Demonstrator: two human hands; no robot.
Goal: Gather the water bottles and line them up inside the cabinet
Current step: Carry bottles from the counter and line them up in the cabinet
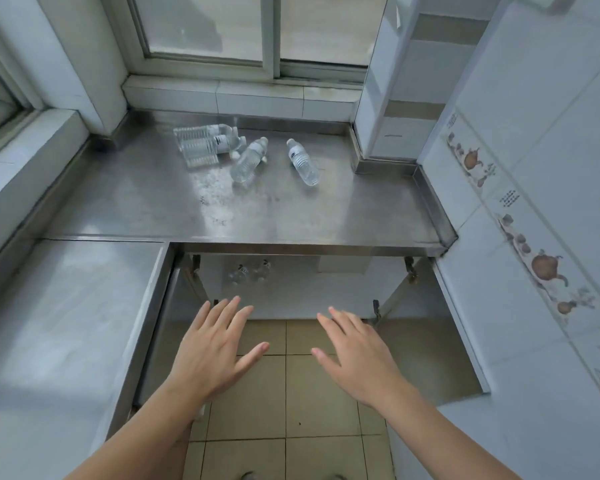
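Several clear water bottles lie on their sides on the steel counter [153, 209]: a stacked cluster [205, 142] at the back left, one bottle [249, 161] in the middle, one bottle [302, 162] to the right. Below the counter the cabinet [291, 292] stands open, and two bottles [252, 271] stand upright against its back wall. My left hand [212, 348] and my right hand [357, 355] hover flat with fingers spread in front of the cabinet opening, holding nothing.
Both cabinet doors are swung open, the left door [153, 327] and the right door [430, 327] flanking the opening. A tiled wall [534, 202] borders the right, a window sill [239, 95] the back. Beige floor tiles [291, 410] lie below my arms.
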